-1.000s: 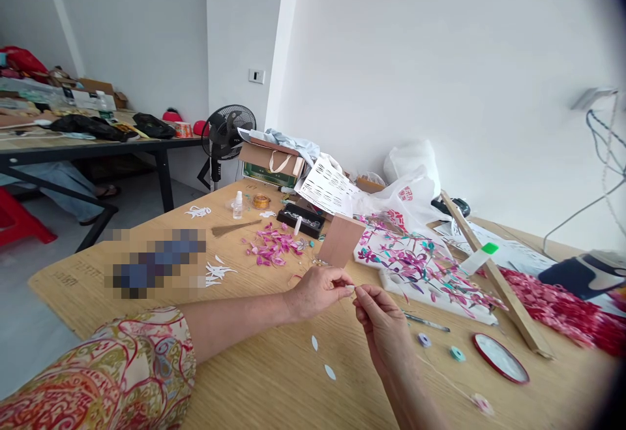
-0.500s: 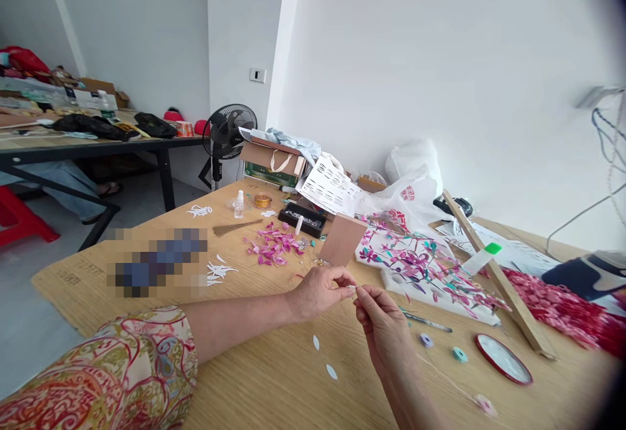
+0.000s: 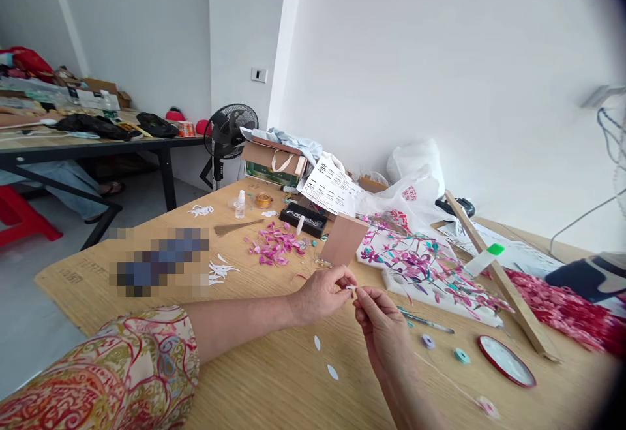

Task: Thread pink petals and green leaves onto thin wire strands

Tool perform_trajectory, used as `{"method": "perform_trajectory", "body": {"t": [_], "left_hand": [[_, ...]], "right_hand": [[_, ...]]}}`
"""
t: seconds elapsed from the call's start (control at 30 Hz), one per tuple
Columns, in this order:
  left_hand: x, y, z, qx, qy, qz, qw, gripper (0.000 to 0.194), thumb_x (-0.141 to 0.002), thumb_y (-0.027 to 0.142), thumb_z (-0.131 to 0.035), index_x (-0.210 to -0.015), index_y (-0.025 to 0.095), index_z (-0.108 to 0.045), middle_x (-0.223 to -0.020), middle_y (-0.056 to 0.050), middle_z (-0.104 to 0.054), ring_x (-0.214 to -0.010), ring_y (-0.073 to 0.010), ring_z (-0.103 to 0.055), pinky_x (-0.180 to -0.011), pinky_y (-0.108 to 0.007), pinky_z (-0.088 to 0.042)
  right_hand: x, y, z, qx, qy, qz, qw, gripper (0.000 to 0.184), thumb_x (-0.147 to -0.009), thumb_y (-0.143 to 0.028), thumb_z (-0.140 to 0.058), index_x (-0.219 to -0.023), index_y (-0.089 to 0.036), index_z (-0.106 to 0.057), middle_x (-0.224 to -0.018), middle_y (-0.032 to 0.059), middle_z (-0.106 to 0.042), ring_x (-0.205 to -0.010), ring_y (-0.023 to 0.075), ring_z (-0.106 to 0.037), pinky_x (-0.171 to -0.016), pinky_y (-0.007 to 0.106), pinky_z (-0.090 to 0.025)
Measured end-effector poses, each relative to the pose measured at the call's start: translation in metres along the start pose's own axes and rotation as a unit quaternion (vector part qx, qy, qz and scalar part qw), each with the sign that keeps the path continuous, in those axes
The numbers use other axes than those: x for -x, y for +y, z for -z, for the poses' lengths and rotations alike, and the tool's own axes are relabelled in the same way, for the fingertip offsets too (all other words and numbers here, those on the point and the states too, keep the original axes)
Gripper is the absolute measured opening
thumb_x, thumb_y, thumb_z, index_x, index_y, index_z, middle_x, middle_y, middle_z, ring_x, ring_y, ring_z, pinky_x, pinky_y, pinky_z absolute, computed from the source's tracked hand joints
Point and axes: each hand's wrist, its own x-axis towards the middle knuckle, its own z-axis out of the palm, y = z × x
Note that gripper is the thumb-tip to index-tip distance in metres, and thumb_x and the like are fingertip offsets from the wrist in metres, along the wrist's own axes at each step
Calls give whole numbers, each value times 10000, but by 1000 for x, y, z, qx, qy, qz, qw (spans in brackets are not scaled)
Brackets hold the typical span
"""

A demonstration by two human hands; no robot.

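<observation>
My left hand [image 3: 323, 293] and my right hand [image 3: 384, 329] meet above the wooden table [image 3: 274, 391], fingertips pinched together on a tiny white piece [image 3: 351, 288] between them. A thin thread runs from my right hand toward a small pink spool [image 3: 486, 406] at the near right. Two white petal-shaped cutouts [image 3: 323, 357] lie on the table just below my hands. Behind them stands a brown card [image 3: 343, 239], and a white board covered with pink and teal paper flowers [image 3: 420, 265] lies to the right.
Loose pink petals [image 3: 274, 247], white cutouts [image 3: 220, 270], a small bottle [image 3: 239, 204], a wire spool [image 3: 263, 200] and a black tray [image 3: 303, 219] lie further back. A red-rimmed lid [image 3: 506, 361], small purple and teal spools, tweezers [image 3: 428, 323], a wooden strip [image 3: 499, 283] and red petals [image 3: 557, 303] lie right. A fan [image 3: 229, 133] and a cluttered table stand behind.
The view has shifted slightly. Both hands stay pinched together on the tiny white piece with only small finger movements.
</observation>
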Motion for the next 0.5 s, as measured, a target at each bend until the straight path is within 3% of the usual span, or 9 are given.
{"method": "perform_trajectory", "body": {"t": [0.2,0.5], "left_hand": [[1,9,5,-9,14,46,999,111,-720,192,-549,-820,151,-569,-760,9,-595,-746,-106,-546,-652,-187,-400],[-1,6,5,-6,15,39,999,110,-723,198,-551,-779,141,-627,-716,1,-595,-705,-106,-526,-660,-194,-396]], "right_hand": [[-1,2,1,-8,-1,-7,1000,206,-545,-299,-744,-614,-161,-607,-495,-50,-491,-443,50,-366,-414,173,-279],[-2,3,3,-9,0,-5,1000,202,-550,-299,-739,-624,-165,-607,-515,-41,-514,-440,59,-384,-408,186,-283]]}}
